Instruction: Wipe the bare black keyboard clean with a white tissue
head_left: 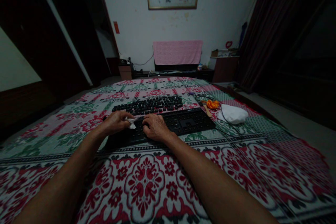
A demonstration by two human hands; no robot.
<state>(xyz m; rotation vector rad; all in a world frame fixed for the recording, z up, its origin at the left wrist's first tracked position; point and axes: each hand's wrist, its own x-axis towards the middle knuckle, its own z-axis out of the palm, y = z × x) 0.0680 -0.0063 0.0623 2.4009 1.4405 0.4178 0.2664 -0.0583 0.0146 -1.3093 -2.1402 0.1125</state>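
Note:
A black keyboard base with its keycaps off lies across the bed in front of me. My left hand is closed on a crumpled white tissue over the base's left part. Just right of it, my right hand rests on the base, fingers bent downward and thumb apart from the index finger. Its fingertips are partly hidden. Behind the base, many loose black keycaps are laid out in rows.
To the right lie an orange bundle, a small wooden-looking stick, a white crumpled cloth or bag and dark cable. A patterned bedspread lies under everything. A low cabinet with a pink cloth stands at the far wall.

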